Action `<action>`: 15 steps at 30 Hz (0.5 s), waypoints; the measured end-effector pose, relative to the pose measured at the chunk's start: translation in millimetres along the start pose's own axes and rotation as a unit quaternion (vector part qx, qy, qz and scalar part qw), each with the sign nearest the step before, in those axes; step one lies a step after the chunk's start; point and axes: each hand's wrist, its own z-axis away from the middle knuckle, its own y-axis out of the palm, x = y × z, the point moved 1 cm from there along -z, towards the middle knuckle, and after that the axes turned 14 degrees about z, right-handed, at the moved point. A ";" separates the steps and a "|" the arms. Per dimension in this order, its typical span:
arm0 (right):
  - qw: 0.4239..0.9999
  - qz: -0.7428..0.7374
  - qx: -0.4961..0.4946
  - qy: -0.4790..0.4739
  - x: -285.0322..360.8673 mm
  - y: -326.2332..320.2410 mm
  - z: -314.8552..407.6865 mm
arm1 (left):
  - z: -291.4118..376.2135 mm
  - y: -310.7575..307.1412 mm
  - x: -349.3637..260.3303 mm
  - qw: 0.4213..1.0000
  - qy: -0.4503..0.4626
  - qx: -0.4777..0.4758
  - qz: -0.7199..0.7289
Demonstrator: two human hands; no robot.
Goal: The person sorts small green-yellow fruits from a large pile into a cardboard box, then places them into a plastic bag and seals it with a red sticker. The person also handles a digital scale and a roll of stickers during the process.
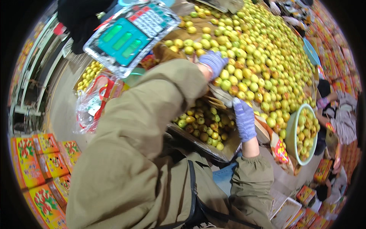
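A wide heap of yellow-green jujubes (257, 57), some with reddish-brown patches, covers the surface before me. My left hand (214, 63), in a purple knit glove, touches fruit at the heap's near edge; its palm side is hidden. Closer to my body, my right hand (245, 120), gloved alike, has its fingertips at a greyish edge (221, 96) between the heap and a box. Whether it grips that edge is unclear. Below both hands, the lined box (233, 146) holds more jujubes (210, 128), partly in shadow and partly covered by my left sleeve.
A digital scale (123, 43) in plastic wrap stands at upper left. At right, a pale green basin (292, 137) holds jujubes. Printed cartons (28, 160) are stacked at lower left. Another person (344, 117) sits at the right. A plastic bag (85, 111) lies at left.
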 end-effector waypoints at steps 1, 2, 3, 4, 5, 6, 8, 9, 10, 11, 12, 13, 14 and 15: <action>1.000 -0.006 0.008 -0.001 0.1 2.4 1.0 | -3.3 6.2 0.6 0.999 -0.032 -0.019 0.031; 0.998 -0.049 0.035 0.023 3.2 3.0 2.2 | -2.1 11.7 1.0 0.997 -0.037 -0.057 0.047; 0.995 -0.081 0.046 0.018 -3.1 7.0 1.0 | -2.4 9.9 -1.3 0.995 -0.045 -0.069 0.052; 0.995 -0.084 0.052 0.018 5.5 7.5 2.8 | -6.2 15.4 7.4 0.995 -0.046 -0.073 0.058; 0.994 -0.087 0.057 0.017 14.7 8.3 3.9 | -7.9 19.7 19.1 0.994 -0.046 -0.078 0.063; 0.994 -0.092 0.054 0.014 14.5 6.8 2.6 | -6.3 9.9 17.7 0.990 -0.053 -0.078 0.101; 0.993 -0.110 0.047 0.015 9.0 5.7 2.2 | 8.0 -28.1 10.6 0.980 -0.066 -0.070 0.174; 0.986 -0.152 0.044 0.047 7.2 7.1 3.3 | 17.0 -44.1 7.6 0.972 -0.037 -0.099 0.212; 0.977 -0.194 0.041 0.078 6.6 8.3 3.1 | 35.9 -53.8 5.4 0.935 -0.016 -0.101 0.341; 0.966 -0.230 0.023 0.119 -0.9 5.0 3.4 | 51.9 -53.4 -3.1 0.877 0.016 -0.090 0.471; 0.980 -0.188 0.010 0.067 -6.4 3.8 4.7 | 81.6 -59.0 -14.4 0.806 -0.015 -0.008 0.592; 0.988 -0.152 -0.017 0.030 3.0 4.0 9.5 | 114.6 -63.2 -21.1 0.715 -0.051 0.069 0.693; 0.997 -0.070 -0.013 -0.032 8.8 9.3 12.4 | 138.9 -38.5 -7.3 0.759 0.063 0.079 0.643; 0.996 0.016 -0.010 -0.089 11.9 14.1 15.8 | 156.3 -21.8 -12.9 0.690 0.021 0.117 0.714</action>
